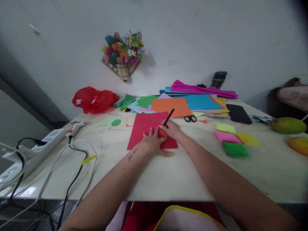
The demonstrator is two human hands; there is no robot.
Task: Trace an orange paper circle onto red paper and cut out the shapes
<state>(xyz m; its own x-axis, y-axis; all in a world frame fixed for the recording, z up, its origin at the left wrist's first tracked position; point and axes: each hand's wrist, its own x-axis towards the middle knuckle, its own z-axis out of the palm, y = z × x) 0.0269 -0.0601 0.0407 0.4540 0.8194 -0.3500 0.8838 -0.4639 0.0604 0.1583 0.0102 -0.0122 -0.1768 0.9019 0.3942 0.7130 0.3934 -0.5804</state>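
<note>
A red paper sheet (144, 128) lies flat in the middle of the pale table (168, 173). My left hand (152, 142) rests on it, fingers spread and pressed flat. A small orange cutout (164, 132) peeks out beside the fingertips. My right hand (171, 129) is closed round a dark pencil (168, 116), whose tip touches the red sheet next to the cutout.
A stack of coloured papers (192, 102) lies at the back, with black scissors (190, 118) and a black phone (238, 113) nearby. Small coloured packets (232, 141) lie on the right, a red plastic bag (93, 99) at back left. A power strip (43, 144) and cables (72, 179) are at the left edge.
</note>
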